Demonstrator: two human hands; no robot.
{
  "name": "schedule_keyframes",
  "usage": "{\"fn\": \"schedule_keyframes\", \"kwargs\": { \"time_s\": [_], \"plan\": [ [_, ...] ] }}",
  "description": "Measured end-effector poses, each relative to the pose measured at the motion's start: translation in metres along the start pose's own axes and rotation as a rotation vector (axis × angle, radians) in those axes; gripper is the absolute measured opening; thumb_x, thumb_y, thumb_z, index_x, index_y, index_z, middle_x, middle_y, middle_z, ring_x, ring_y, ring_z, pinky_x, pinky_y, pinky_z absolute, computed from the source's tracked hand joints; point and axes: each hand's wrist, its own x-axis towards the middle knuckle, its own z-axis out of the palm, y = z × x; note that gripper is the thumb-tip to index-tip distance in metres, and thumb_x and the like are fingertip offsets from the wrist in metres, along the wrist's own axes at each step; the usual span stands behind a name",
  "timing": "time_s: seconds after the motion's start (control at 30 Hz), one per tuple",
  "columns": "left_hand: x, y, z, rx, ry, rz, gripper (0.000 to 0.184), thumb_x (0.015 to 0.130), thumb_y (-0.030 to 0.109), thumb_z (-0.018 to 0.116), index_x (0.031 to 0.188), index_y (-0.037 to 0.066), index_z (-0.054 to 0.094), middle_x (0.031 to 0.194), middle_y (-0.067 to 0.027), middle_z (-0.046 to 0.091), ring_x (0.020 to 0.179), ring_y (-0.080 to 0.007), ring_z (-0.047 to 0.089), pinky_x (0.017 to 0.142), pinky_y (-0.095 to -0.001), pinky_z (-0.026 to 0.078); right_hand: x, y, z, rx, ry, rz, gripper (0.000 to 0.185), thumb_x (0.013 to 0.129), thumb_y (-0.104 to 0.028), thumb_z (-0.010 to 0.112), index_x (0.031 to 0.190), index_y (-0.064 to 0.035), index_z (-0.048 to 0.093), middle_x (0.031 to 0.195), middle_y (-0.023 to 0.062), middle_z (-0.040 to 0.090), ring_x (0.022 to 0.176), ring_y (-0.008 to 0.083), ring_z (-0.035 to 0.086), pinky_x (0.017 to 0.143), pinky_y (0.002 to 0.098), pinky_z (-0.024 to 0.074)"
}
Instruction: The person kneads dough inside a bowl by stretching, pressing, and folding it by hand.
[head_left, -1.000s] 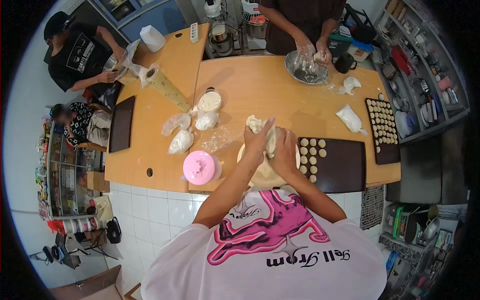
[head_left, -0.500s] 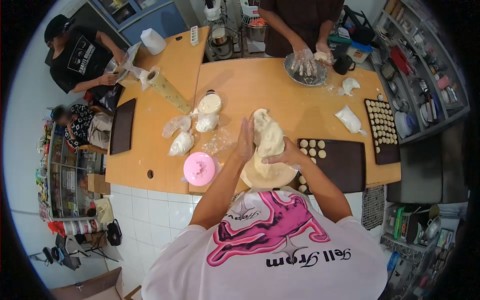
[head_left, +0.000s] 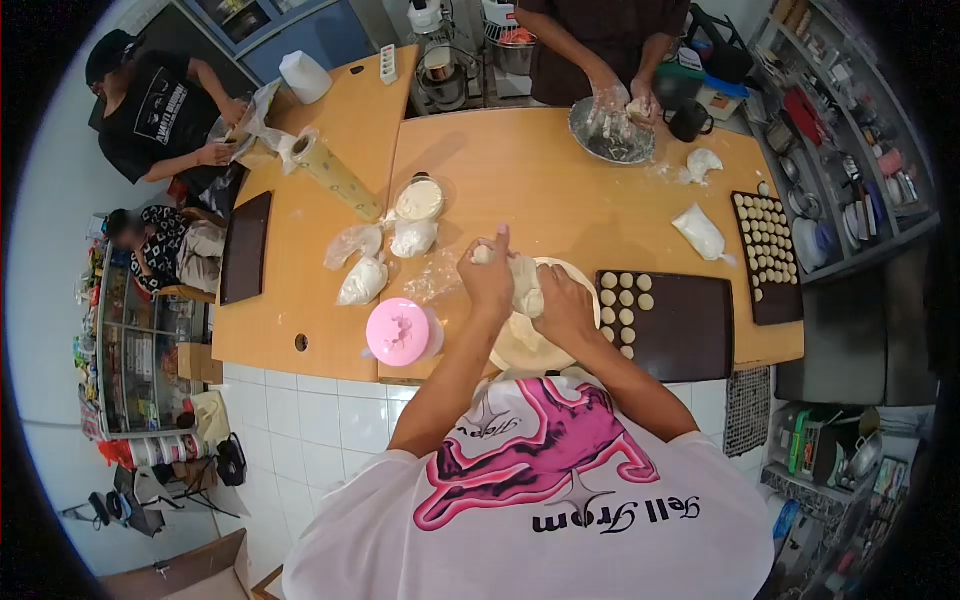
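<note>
Pale dough stretches between my two hands above a wide, round, cream-coloured bowl. My left hand is wrapped around one end, with a lump of dough showing at its top and the thumb raised. Gripping the other end, my right hand has its fingers curled over the dough. To the right of the bowl, a dark baking tray carries several small round dough balls along its left side. A pink-lidded container stands left of my left forearm.
Bags of white powder and a tub of powder lie to the left. Across the table, a person's floury hands work over a metal bowl. A filled tray sits far right; a film roll stands left.
Both hands have come down and closed around the dough, which hung long and upright before. It is now gripped and pulled between them. The person opposite has shifted their hands slightly.
</note>
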Motion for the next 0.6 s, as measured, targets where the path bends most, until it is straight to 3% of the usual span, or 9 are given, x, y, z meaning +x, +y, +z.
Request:
{"fn": "schedule_keyframes", "kwargs": {
  "time_s": [0.1, 0.2, 0.3, 0.33, 0.4, 0.43, 0.47, 0.6],
  "plan": [
    [0.023, -0.011, -0.009, -0.307, -0.005, -0.095, 0.03, 0.087, 0.017, 0.061, 0.063, 0.007, 0.046, 0.052, -0.0032, 0.047, 0.047, -0.0155, 0.051, 0.052, -0.033, 0.048, -0.004, 0.015, 0.007, 0.253, -0.004, -0.118, 0.08, 0.059, -0.017, 0.078, 0.127, -0.0013, 0.038, 0.119, 0.0251, 0.047, 0.106, 0.0411, 0.052, 0.078, 0.0428, 0.0499],
    [0.037, -0.005, -0.019, -0.471, -0.107, -0.152, 0.032, 0.088, 0.019, 0.059, 0.061, 0.008, 0.044, 0.05, -0.0035, 0.043, 0.043, -0.016, 0.047, 0.05, -0.0338, 0.047, -0.008, 0.017, -0.028, 0.836, -0.397, -0.062, 0.108, 0.055, -0.031, 0.086, 0.138, -0.003, 0.023, 0.128, 0.0251, 0.039, 0.115, 0.0373, 0.046, 0.089, 0.0455, 0.0447],
    [0.031, -0.004, -0.018, -0.667, -0.318, -0.149, 0.034, 0.089, 0.021, 0.057, 0.06, 0.009, 0.042, 0.048, -0.0043, 0.041, 0.042, -0.0158, 0.044, 0.049, -0.0328, 0.046, -0.005, 0.014, -0.019, 0.425, 0.157, 0.087, 0.124, 0.046, -0.04, 0.09, 0.141, -0.0035, 0.019, 0.137, 0.0226, 0.033, 0.119, 0.0341, 0.042, 0.099, 0.0449, 0.0377],
    [0.029, -0.001, -0.014, -0.674, -0.373, -0.17, 0.034, 0.088, 0.022, 0.057, 0.06, 0.009, 0.042, 0.048, -0.0043, 0.041, 0.041, -0.0157, 0.043, 0.049, -0.0325, 0.046, -0.001, 0.019, -0.013, 0.382, 0.213, 0.032, 0.122, 0.044, -0.039, 0.091, 0.14, -0.0034, 0.025, 0.136, 0.0227, 0.036, 0.122, 0.0307, 0.042, 0.102, 0.04, 0.0362],
    [0.018, -0.002, -0.003, -0.687, -0.481, -0.226, 0.035, 0.088, 0.022, 0.057, 0.06, 0.009, 0.042, 0.047, -0.0045, 0.04, 0.041, -0.0153, 0.043, 0.047, -0.0317, 0.045, 0.006, 0.017, -0.008, 0.748, -0.087, 0.031, 0.122, 0.042, -0.041, 0.091, 0.139, -0.0035, 0.028, 0.133, 0.0222, 0.04, 0.124, 0.029, 0.041, 0.103, 0.0374, 0.0354],
    [0.014, -0.003, 0.001, -0.585, -0.426, -0.177, 0.035, 0.088, 0.023, 0.057, 0.06, 0.009, 0.042, 0.047, -0.0043, 0.04, 0.04, -0.0155, 0.043, 0.046, -0.0315, 0.044, 0.005, 0.015, -0.006, 0.93, -0.238, 0.033, 0.122, 0.04, -0.042, 0.091, 0.138, -0.0036, 0.03, 0.131, 0.0219, 0.043, 0.124, 0.0281, 0.041, 0.103, 0.0361, 0.035],
    [0.013, -0.002, 0.007, -0.487, -0.376, -0.119, 0.035, 0.088, 0.023, 0.057, 0.06, 0.009, 0.043, 0.047, -0.0042, 0.039, 0.04, -0.0157, 0.042, 0.045, -0.0312, 0.043, 0.007, 0.032, 0.024, 0.85, -0.156, -0.005, 0.111, 0.045, -0.035, 0.09, 0.136, -0.0039, 0.034, 0.123, 0.0188, 0.052, 0.118, 0.0256, 0.048, 0.1, 0.0343, 0.038],
    [0.019, -0.005, 0.017, -0.288, -0.2, 0.025, 0.038, 0.089, 0.028, 0.056, 0.059, 0.008, 0.043, 0.045, -0.0031, 0.037, 0.037, -0.017, 0.039, 0.04, -0.0302, 0.041, 0.01, 0.02, 0.03, 0.82, -0.11, 0.067, 0.092, 0.051, -0.021, 0.085, 0.13, -0.0039, 0.041, 0.117, 0.0143, 0.057, 0.111, 0.023, 0.054, 0.094, 0.0341, 0.0425]
  ]
}}
